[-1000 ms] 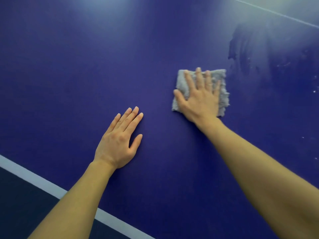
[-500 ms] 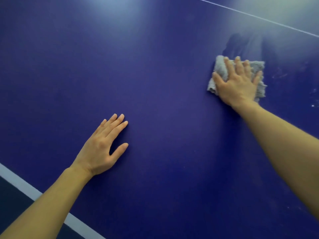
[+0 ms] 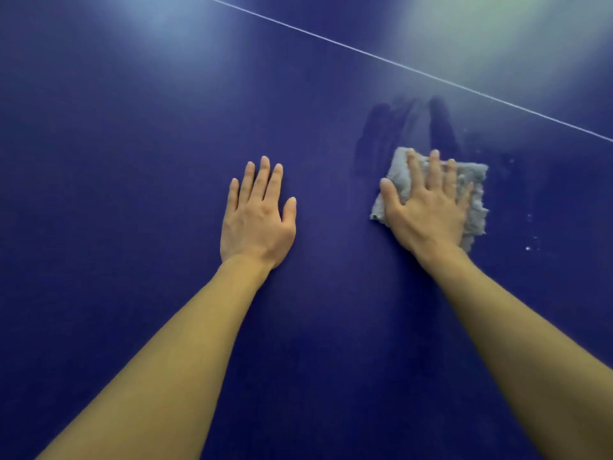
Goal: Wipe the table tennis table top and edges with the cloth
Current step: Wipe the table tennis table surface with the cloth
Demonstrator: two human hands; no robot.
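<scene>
Right hand flat on grey cloth, fingers spread, pressing it to blue surface. Left hand flat, empty, beside it. Smears beyond cloth.

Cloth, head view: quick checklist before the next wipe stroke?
1. Cloth under right hand, palm flat on it: ok.
2. Cloth lies flat on the table top: ok, though its edges are ragged.
3. Left hand braced flat, apart from the cloth: ok.
4. White specks right of the cloth not yet wiped: not ok.
5. Dark streaks beyond the cloth, wet or dirty: cannot tell.
6. Table edges wiped: cannot tell, none in view.
</scene>
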